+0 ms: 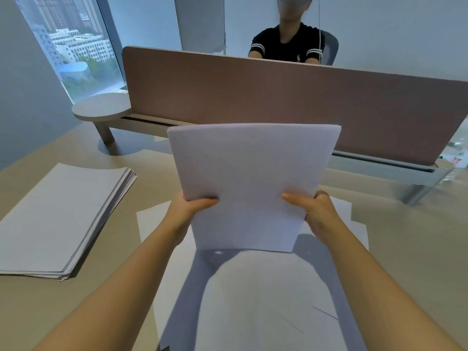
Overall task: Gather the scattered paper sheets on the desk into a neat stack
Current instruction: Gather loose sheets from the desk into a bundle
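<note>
White paper sheets, a bundle of sheets [253, 183], are held upright at the centre of the frame, lower edge just above loose sheets [266, 300] spread on the beige desk [405, 249] beneath. The bundle's left edge is pinched by the left hand [192, 209], thumb on the front; its right edge is pinched likewise by the right hand [314, 211]. A flat stack [63, 219] is seen at the left. A brown divider panel [278, 97] stands behind, with a seated person [286, 44] at the top.

One head-worn view looks forward and down from close above the desk [405, 249], facing the brown divider panel [278, 102] across it.
</note>
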Demonstrator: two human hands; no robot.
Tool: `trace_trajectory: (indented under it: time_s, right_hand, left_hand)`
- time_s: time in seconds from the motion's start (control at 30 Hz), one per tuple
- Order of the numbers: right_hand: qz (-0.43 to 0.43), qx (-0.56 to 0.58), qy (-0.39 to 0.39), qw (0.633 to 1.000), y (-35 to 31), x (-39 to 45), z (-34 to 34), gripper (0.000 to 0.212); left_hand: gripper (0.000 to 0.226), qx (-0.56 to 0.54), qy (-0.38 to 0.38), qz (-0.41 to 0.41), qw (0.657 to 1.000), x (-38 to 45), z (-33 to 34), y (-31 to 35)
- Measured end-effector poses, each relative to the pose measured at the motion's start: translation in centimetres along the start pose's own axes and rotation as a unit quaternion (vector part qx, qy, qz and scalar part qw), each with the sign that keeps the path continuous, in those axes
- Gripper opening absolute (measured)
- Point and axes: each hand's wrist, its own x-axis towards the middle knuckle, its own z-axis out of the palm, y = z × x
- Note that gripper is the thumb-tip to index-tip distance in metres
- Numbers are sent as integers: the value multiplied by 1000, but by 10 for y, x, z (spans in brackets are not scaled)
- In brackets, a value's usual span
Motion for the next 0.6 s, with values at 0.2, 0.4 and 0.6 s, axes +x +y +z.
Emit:
trace_trajectory:
  time_s: [0.2, 0.4, 0.6]
  right_hand:
    - [57, 6, 23, 998, 36, -1, 1, 22]
    - [70, -6, 65, 995, 43, 2, 9, 31]
    - [-20, -37, 60, 997, 29, 2, 53, 32]
  left_hand:
    - [44, 25, 51, -55, 997, -8, 6, -36]
    - [34, 26, 64, -78, 995, -7, 9, -38]
    - [11, 36, 131, -96, 986, -3, -30, -20]
